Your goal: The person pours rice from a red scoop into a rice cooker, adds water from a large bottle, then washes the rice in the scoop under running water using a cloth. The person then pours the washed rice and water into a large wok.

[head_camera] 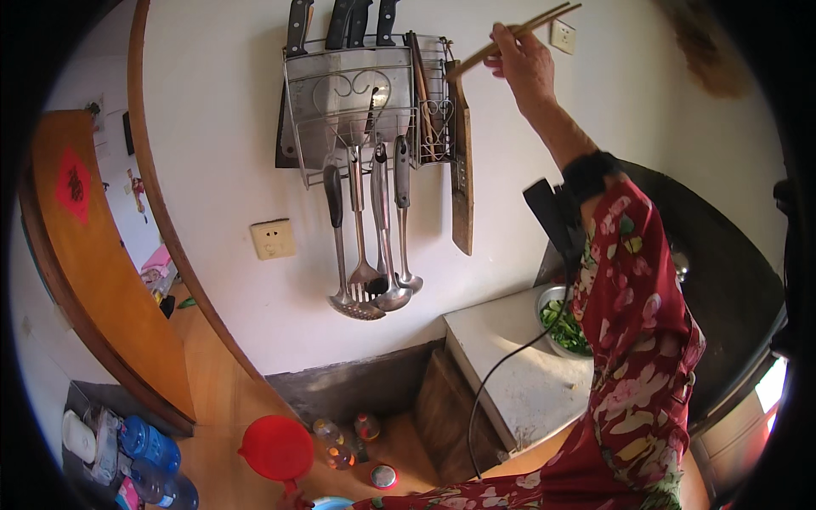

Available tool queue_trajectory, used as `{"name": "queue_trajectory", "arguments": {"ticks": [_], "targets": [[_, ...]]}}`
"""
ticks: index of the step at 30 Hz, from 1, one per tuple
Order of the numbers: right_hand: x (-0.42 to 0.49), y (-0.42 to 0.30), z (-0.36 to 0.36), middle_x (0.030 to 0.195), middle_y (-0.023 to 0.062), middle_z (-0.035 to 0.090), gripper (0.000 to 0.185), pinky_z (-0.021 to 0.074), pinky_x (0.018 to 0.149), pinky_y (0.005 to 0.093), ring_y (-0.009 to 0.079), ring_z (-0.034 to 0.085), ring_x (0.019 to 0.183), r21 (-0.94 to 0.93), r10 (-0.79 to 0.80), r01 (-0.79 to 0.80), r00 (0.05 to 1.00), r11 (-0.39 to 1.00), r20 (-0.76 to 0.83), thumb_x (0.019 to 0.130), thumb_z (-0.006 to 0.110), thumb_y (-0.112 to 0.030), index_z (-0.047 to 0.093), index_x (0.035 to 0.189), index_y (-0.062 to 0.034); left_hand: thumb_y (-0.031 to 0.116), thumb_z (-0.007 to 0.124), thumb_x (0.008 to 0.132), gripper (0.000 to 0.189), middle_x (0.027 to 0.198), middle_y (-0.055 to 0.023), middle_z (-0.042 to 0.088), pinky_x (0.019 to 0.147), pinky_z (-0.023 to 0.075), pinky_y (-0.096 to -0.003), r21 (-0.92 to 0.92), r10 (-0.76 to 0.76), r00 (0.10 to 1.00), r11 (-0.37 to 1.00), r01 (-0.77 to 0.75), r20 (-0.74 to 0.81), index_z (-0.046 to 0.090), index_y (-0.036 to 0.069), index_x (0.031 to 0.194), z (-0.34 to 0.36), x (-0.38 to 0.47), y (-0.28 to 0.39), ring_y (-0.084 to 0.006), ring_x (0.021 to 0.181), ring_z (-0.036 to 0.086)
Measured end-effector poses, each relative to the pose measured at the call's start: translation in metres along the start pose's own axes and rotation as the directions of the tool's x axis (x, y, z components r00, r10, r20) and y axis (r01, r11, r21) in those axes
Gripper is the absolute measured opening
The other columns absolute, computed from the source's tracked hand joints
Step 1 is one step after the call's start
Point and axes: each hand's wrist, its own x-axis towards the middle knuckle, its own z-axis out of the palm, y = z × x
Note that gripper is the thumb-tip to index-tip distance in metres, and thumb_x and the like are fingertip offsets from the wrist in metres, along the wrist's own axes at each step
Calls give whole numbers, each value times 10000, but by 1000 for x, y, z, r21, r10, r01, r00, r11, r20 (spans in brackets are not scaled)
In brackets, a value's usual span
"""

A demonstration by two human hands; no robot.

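Observation:
My right hand (524, 69) is raised at the upper right and grips a pair of wooden chopsticks (553, 14). Their lower ends reach beside a wire utensil rack (435, 127) on the wall, whose side basket holds more chopsticks (423, 95). A flat wooden spatula (463, 185) hangs down from the rack's right side. At the bottom edge my left hand (294, 501), mostly cut off by the frame, holds the handle of a red plastic dipper (277, 447). Part of a light blue basin (331, 503) shows just right of that hand.
Knives (341, 24) stand in the rack, with several metal ladles and turners (366, 280) hanging below. A bowl of chopped greens (564, 325) sits on the pale counter (510, 357). Bottles (328, 433) and a jar (384, 476) stand on the floor. A black cable (488, 382) hangs from my right forearm.

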Motion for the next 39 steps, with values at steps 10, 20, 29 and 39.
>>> {"name": "queue_trajectory", "arguments": {"ticks": [10,20,29,39], "targets": [[52,74,78,636,106,637,422,521,644,331,201,661,632,-585,-135,269,955,765,263,881,491,-427,626,900,-28,224,540,826,198,628,-120,553,415,407,-272,-113,25,989,993,-42,-142,513,55,926,22,-2,-20,-178,466,502],[55,132,114,694,109,643,129,533,602,363,270,649,703,-737,-6,674,738,58,674,684,677,-197,690,718,-73,228,577,829,170,600,-50,534,377,372,-220,-137,147,963,974,-181,-228,532,84,907,32,-24,-27,-114,443,476],[-47,162,183,745,100,639,225,515,599,348,244,625,681,-519,-27,796,553,311,832,671,704,-216,658,830,-64,246,595,847,273,621,-54,560,345,359,-224,-330,83,976,932,-147,-202,539,83,1059,63,-43,21,-104,422,492],[-206,51,182,802,91,634,368,495,596,333,216,597,657,215,-659,681,499,700,563,656,735,-237,622,954,-54,226,612,819,301,635,-56,560,359,370,-224,-321,103,952,926,-198,-290,547,41,1047,48,-41,-2,-108,420,489]]}}
